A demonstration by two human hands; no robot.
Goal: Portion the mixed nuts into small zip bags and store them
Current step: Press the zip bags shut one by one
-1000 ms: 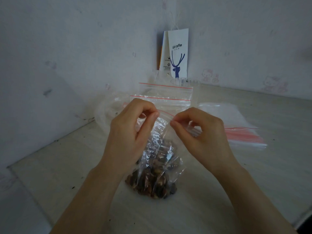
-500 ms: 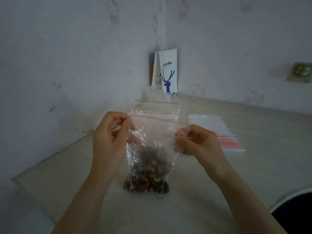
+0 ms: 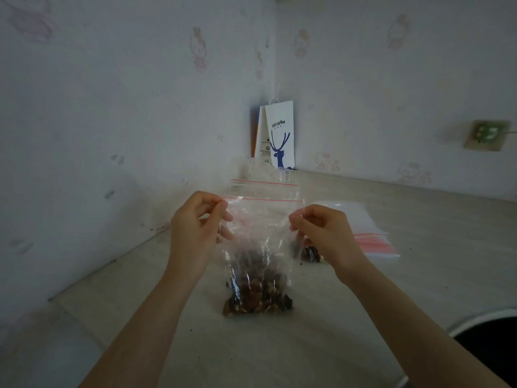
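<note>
A clear zip bag (image 3: 260, 231) with a red seal line stands upright on the table, its bottom filled with brown mixed nuts (image 3: 257, 299). My left hand (image 3: 195, 233) pinches the bag's top left corner. My right hand (image 3: 324, 233) pinches the top right corner, and the seal line runs straight between them. A second zip bag (image 3: 263, 187) with a red line stands just behind it. Another small bag with nuts (image 3: 310, 253) lies behind my right hand, mostly hidden.
A stack of flat unused zip bags (image 3: 366, 233) lies to the right. A white coffee paper bag (image 3: 278, 135) stands in the wall corner, a clear plastic container (image 3: 284, 175) in front of it. A dark round rim (image 3: 489, 345) shows at the lower right.
My hands have drawn apart along the top of the bag, stretching the seal line straight, and the bag now stands taller. The camera has tilted upward.
</note>
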